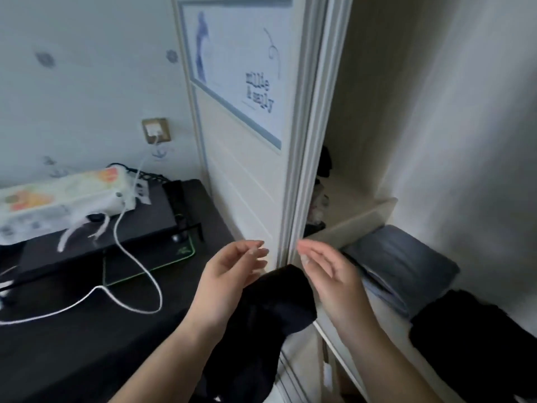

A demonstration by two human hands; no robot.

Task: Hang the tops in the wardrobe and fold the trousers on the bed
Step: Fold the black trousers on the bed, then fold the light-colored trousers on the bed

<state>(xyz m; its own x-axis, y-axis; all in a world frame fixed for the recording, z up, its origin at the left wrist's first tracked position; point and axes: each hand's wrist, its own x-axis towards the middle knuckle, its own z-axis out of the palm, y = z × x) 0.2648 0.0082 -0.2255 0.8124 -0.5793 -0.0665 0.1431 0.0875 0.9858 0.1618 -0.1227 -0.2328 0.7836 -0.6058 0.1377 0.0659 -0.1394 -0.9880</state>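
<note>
I stand at the open wardrobe (363,97), beside its sliding door (247,170). My left hand (229,274) and my right hand (328,274) hover side by side in front of the door's edge, fingers loosely curved, holding nothing. Below and between them hangs a black garment (261,324); what supports it is hidden. On the wardrobe shelf (386,321) lie a folded grey-blue garment (404,263) and a dark garment (476,338).
A black desk (87,344) stands to the left with a white cable (136,257), a black monitor stand (96,228) and a patterned white case (58,196). A wall socket (155,130) sits above it. A pale garment (479,141) hangs at right.
</note>
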